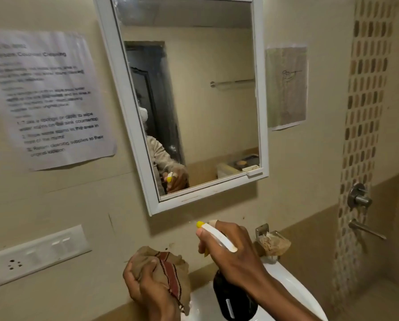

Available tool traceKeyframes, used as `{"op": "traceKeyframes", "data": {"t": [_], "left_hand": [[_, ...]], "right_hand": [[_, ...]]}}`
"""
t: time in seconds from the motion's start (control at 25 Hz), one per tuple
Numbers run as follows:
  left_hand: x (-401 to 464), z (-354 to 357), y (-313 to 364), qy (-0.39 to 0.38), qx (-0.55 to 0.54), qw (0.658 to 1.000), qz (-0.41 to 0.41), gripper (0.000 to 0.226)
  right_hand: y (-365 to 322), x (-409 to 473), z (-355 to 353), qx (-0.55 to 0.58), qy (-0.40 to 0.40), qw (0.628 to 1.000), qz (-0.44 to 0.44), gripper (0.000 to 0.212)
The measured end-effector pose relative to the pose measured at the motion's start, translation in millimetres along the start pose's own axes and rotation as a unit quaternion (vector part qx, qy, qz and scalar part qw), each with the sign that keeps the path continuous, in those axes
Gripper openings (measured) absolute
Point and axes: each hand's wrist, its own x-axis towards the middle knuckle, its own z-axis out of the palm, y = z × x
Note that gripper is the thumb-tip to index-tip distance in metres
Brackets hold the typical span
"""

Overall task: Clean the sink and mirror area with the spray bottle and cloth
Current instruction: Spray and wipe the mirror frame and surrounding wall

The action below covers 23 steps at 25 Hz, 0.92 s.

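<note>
You face a blurred notice (47, 98) on the wall; readable parts: "sponge or cloth to wipe", "sink countertop", "Return cleaning supplies to their".

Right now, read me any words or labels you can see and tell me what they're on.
Paper notice left of the mirror: "Take a sponge or cloth to wipe", "sink countertop".
Same notice: "Return cleaning supplies to their"; heading and upper paragraphs too blurred.
Small paper right of the mirror: a sketch, no legible words.
Spray bottle: label unreadable.

right hand (234, 253) grips the spray bottle (231, 295) below the mirror (189, 100); left hand (147, 290) holds the cloth (168, 262).
</note>
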Motion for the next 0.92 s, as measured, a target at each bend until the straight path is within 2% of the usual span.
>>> {"op": "traceKeyframes", "data": {"t": [0.08, 0.16, 0.36, 0.44, 0.68, 0.92], "left_hand": [[5, 1, 15, 0.019, 0.004, 0.999, 0.031, 0.035], [14, 5, 25, 0.002, 0.025, 0.998, 0.05, 0.033], [24, 20, 32, -0.112, 0.125, 0.98, 0.105, 0.046], [22, 27, 34, -0.141, 0.127, 0.975, 0.119, 0.045], [22, 42, 23, -0.115, 0.108, 0.982, 0.108, 0.046], [22, 54, 14, -0.079, 0.125, 0.985, 0.088, 0.049]], "right_hand": [[-5, -5, 21, 0.006, -0.001, 1.0, 0.018, 0.042], [-8, -7, 31, 0.018, 0.024, 0.999, 0.033, 0.041], [-7, -11, 23, 0.007, 0.102, 0.991, 0.081, 0.037], [-4, -12, 17, 0.005, 0.125, 0.988, 0.089, 0.037], [5, -12, -13, -0.008, 0.202, 0.969, 0.139, 0.038], [18, -11, -54, -0.001, 0.248, 0.952, 0.182, 0.034]]}}
